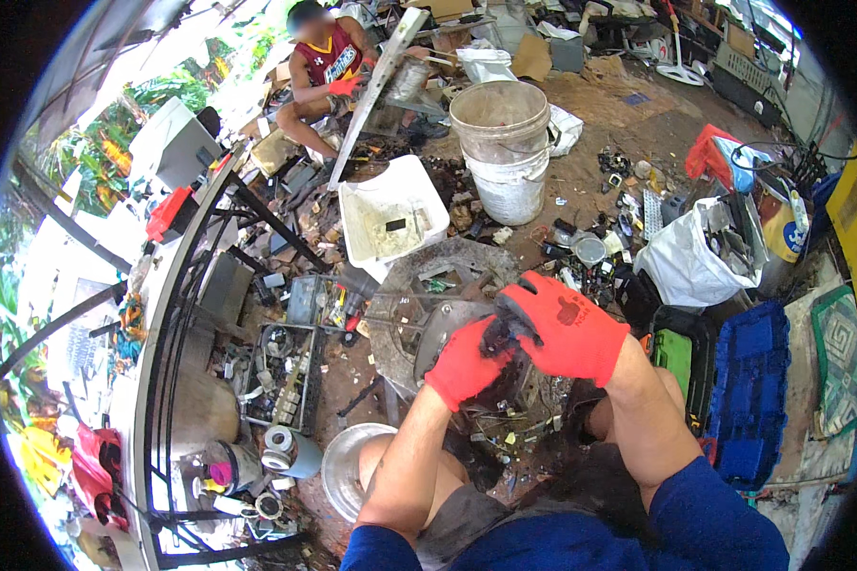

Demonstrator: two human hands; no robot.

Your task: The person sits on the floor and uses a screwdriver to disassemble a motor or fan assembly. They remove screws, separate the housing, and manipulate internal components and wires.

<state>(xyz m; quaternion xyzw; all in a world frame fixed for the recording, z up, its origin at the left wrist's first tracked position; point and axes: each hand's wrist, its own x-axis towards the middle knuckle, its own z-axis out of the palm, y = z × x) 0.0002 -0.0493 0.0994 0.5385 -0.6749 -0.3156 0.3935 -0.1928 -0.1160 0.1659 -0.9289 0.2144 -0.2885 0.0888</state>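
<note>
Both hands wear red gloves with black, soiled fingertips and meet in front of me. My left hand (468,364) is closed, its fingers curled toward a small dark piece (496,337) that I cannot name. From the other side my right hand (573,329) is closed too, its fingertips bent down onto the same spot. Gloves hide most of what lies between them. Just beyond my left hand is a grey, rounded metal part (440,328), above a heavy round slotted base (393,344). Whether the left glove touches that part, I cannot tell.
Ahead stand a white basin (354,228) and a tall white bucket (507,181). Left are a parts crate (311,404) and a metal-framed table (176,324). A blue toolbox lid (752,390) and a white sack (700,271) are right. Another person (326,71) sits at the back.
</note>
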